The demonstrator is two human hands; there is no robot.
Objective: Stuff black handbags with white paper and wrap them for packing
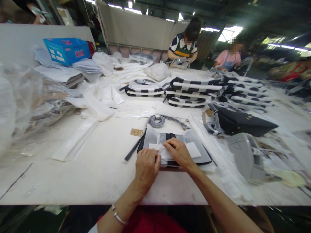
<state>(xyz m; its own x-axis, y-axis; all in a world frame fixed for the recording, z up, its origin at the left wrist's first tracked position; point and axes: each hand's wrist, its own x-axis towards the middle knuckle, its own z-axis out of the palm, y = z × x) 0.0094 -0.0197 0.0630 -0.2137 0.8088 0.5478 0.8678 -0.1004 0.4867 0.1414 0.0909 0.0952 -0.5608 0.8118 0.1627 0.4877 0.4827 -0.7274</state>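
A flat black-and-white striped bag (194, 152) lies on the white table (73, 181) in front of me, partly wrapped in white tissue paper (165, 152). My left hand (146, 167) is closed, pinching the tissue at the bag's near left side. My right hand (178, 152) curls its fingers on the tissue over the bag's middle. A coiled grey strap (156, 120) lies just beyond the bag, and a brown tag (136, 132) sits to its left.
Stacks of striped bags (191, 92) lie mid-table, a black bag (243, 123) at right, clear plastic sheets (26, 103) at left, a blue box (66, 50) at the far left. Two other people (186, 45) work at the far end.
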